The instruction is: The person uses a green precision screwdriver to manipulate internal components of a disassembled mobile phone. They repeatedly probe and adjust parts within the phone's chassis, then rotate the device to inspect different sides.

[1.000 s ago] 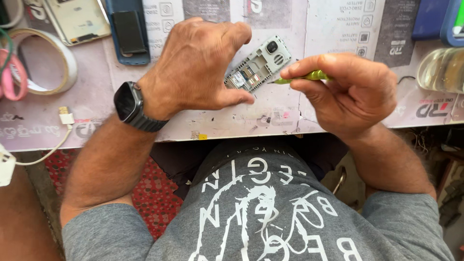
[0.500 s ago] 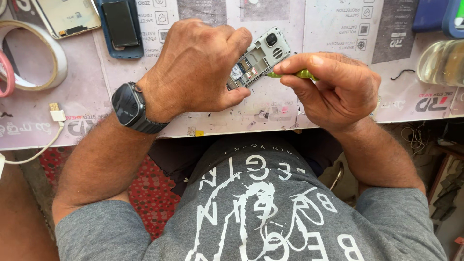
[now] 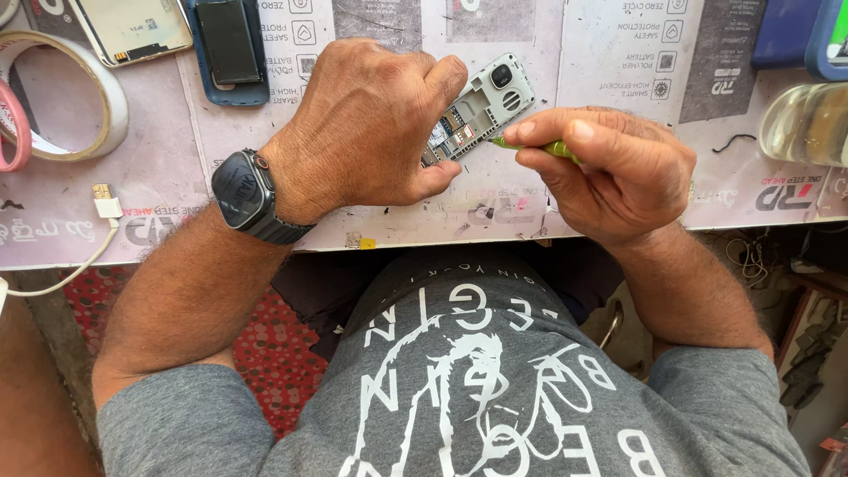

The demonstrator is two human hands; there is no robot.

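Two hands at work over one opened handset, near the front edge of the counter [image 3: 548, 212]. Your left hand [image 3: 371, 124] is closed around the small grey phone [image 3: 481, 110], thumb underneath and fingers curled over its lower half, holding it tilted just above the surface; its back cover and battery are already off, so the card slots and camera end lie bare. Your right hand [image 3: 609, 172] pinches a thin green tool [image 3: 539, 147] between thumb and forefinger, tip touching the phone's right edge. By the look of it, opening is done and the inner work is under way; closing up remains. The counter is covered with pale printed paper sheets, scuffed and speckled with debris. Toward the back left corner lie a blue phone case [image 3: 225, 53] holding a dark battery, and a light flat phone back [image 3: 128, 31]. At the left edge sits a roll of white tape [image 3: 84, 124], with a white charging cable [image 3: 84, 252] nearer the front. A clear glass jar [image 3: 808, 124] lies at the right edge. Below, a red dotted floor mat [image 3: 283, 353] shows.
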